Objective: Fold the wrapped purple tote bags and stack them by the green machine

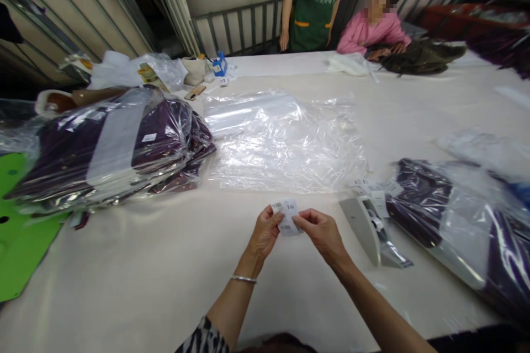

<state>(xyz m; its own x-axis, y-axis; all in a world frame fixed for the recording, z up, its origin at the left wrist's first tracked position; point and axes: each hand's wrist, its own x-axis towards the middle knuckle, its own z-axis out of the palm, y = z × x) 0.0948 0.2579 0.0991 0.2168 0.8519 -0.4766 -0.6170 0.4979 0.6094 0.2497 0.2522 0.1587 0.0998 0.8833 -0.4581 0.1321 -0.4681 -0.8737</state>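
Observation:
Both my hands pinch a small white barcode label (286,216) above the white table (144,270). My left hand (265,231) holds its left edge and wears a thin bracelet at the wrist. My right hand (321,234) grips the label's right edge with fingers closed. A flat stack of clear plastic bags (281,143) lies just beyond the label. A grey label dispenser (366,226) with several loose labels sits to the right of my right hand.
A pile of bagged dark purple garments (111,146) lies at left beside a green board (19,237). More bagged purple garments (464,220) lie at right. Across the table, a person in a green apron (317,3) stands and a person in pink (375,27) leans over dark cloth.

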